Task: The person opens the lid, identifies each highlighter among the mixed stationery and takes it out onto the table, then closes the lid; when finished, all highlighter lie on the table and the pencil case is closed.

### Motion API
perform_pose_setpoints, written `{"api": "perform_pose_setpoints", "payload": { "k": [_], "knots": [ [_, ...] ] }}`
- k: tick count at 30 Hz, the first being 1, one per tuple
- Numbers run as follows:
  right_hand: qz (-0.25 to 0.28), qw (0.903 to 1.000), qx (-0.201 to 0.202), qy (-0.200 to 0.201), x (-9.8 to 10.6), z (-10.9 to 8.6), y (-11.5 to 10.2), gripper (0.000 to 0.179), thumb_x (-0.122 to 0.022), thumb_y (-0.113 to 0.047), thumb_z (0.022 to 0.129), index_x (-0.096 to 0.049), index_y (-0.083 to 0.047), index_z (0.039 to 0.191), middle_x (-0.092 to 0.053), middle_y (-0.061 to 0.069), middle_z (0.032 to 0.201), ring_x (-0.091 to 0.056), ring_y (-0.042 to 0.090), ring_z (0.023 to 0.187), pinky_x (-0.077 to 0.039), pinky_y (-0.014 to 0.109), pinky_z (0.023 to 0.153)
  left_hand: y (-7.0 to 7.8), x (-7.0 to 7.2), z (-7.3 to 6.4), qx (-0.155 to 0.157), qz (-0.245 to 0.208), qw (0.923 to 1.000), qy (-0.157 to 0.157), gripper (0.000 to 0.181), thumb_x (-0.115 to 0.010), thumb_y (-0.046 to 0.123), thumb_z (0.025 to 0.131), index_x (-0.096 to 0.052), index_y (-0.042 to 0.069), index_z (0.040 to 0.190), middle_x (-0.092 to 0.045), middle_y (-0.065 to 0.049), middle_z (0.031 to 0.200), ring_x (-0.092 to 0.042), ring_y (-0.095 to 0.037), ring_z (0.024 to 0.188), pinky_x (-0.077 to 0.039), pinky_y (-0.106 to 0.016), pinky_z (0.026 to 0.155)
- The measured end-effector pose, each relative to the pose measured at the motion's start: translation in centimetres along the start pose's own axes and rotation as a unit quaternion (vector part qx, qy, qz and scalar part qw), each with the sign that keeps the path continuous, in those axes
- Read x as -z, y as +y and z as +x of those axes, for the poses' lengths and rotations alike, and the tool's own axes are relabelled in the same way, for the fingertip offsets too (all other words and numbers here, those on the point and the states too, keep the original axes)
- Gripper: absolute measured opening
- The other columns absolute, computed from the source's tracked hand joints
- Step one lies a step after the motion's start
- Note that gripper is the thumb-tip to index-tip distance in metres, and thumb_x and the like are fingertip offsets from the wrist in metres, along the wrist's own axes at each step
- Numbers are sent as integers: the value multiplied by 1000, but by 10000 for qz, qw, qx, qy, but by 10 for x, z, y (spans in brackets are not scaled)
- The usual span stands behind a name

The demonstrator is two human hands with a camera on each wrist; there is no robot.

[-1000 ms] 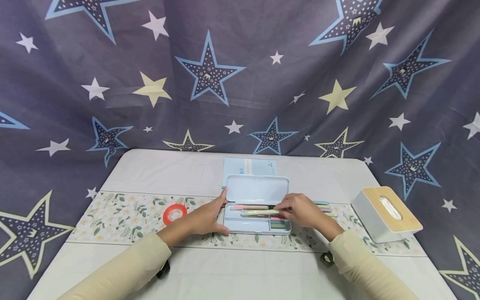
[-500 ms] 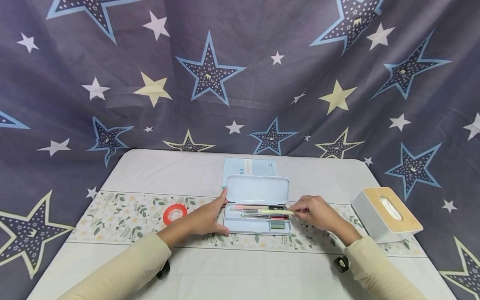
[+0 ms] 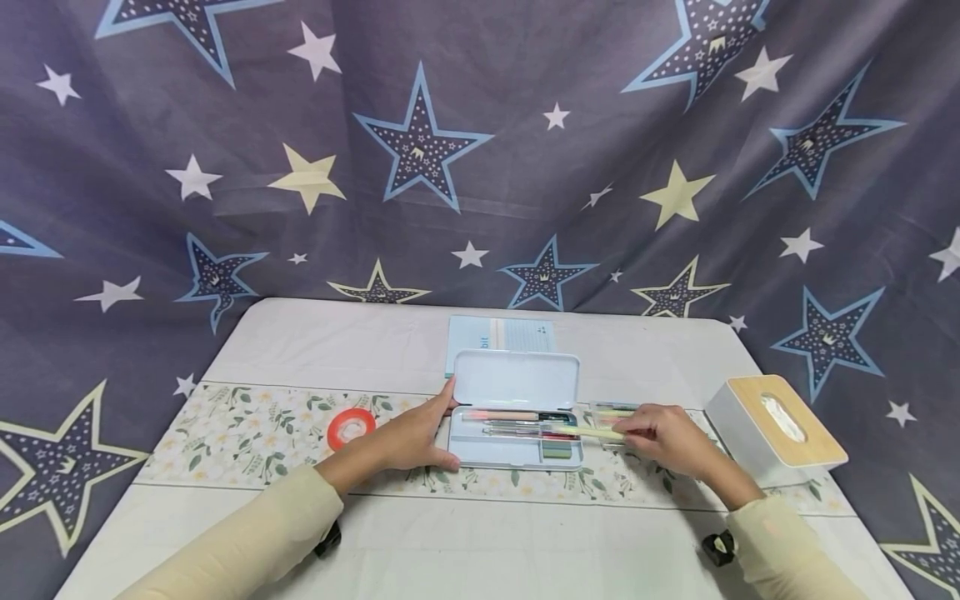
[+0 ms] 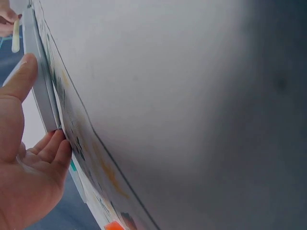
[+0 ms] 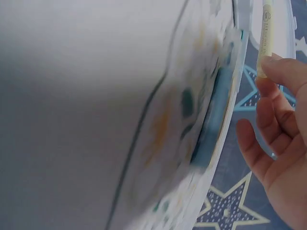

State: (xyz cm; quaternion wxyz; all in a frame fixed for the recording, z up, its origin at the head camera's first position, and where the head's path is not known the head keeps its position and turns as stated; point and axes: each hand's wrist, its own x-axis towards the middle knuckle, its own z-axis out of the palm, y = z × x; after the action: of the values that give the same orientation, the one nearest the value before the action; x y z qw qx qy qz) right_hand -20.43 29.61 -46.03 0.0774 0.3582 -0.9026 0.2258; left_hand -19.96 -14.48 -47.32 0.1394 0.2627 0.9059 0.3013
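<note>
A light blue pencil case [image 3: 516,382] lies with its lid raised. Inside it are several pens [image 3: 501,415] and a green block [image 3: 556,450]. My left hand [image 3: 416,433] grips the case's left end, its thumb near the front and its fingertips at the case's edge [image 4: 42,81] in the left wrist view. Between thumb and index finger, my right hand [image 3: 663,437] pinches one end of a pale yellow pen [image 3: 596,432]. The pen's other end overlaps the case in the head view. Printed text shows on its barrel [image 5: 266,33] in the right wrist view.
Several more pens [image 3: 611,410] lie right of the case, partly behind my right hand. A white tissue box [image 3: 780,421] with a wooden top stands farther right. An orange-red tape roll [image 3: 351,428] lies left; a blue notebook [image 3: 525,333] sits behind the case.
My right hand has moved right from over the case, drawing the pale yellow pen with it. My left hand has stayed at the case's left end.
</note>
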Motion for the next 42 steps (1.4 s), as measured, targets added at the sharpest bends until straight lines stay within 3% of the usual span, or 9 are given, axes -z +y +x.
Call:
{"api": "perform_pose_setpoints", "payload": {
  "k": [8,13,19,29,36,42],
  "knots": [
    [-42,9996,27,294,4,-21,12,24,-82,3,79,-82,-14,97,-73,-3,83,-47,-10,66,-41,16,54,0,1,0,14,30,10000,5,136,-86,50,78,12,7,163,-41,-12,159,-37,-29,150,-33,-48,121],
    [-48,9993,-331,162,10,-34,16,25,-81,2,81,-82,-17,97,-72,-8,84,-46,-10,66,-41,18,53,0,0,0,0,0,10000,-10,136,-86,48,79,12,7,163,-42,-12,159,-38,-28,150,-33,-48,121],
    [6,9990,-449,28,13,-46,20,23,-81,0,82,-82,-16,98,-74,-5,85,-50,-10,70,-42,18,54,0,-2,0,23,29,10000,18,136,-86,48,78,11,7,163,-43,-10,157,-40,-27,148,-35,-47,120],
    [-280,9950,-953,-125,18,-56,25,21,-83,-7,82,-82,-23,97,-75,-10,88,-57,-8,76,-46,21,59,0,-1,0,69,19,10000,18,136,-87,48,78,12,7,163,-43,-9,158,-39,-27,149,-34,-47,121],
    [-384,9937,-1053,-83,17,-61,31,21,-84,-8,81,-82,-23,96,-74,-10,86,-49,-10,70,-42,20,56,1,0,0,54,29,10000,-2,137,-86,49,78,12,6,163,-41,-11,160,-37,-28,151,-33,-48,121],
    [-419,9893,-1368,-268,19,-60,31,20,-82,-7,83,-82,-23,96,-72,-6,83,-47,-9,68,-43,20,57,1,0,0,24,27,10000,11,137,-86,49,78,12,6,163,-41,-12,160,-37,-28,150,-34,-48,120]
  ]
}}
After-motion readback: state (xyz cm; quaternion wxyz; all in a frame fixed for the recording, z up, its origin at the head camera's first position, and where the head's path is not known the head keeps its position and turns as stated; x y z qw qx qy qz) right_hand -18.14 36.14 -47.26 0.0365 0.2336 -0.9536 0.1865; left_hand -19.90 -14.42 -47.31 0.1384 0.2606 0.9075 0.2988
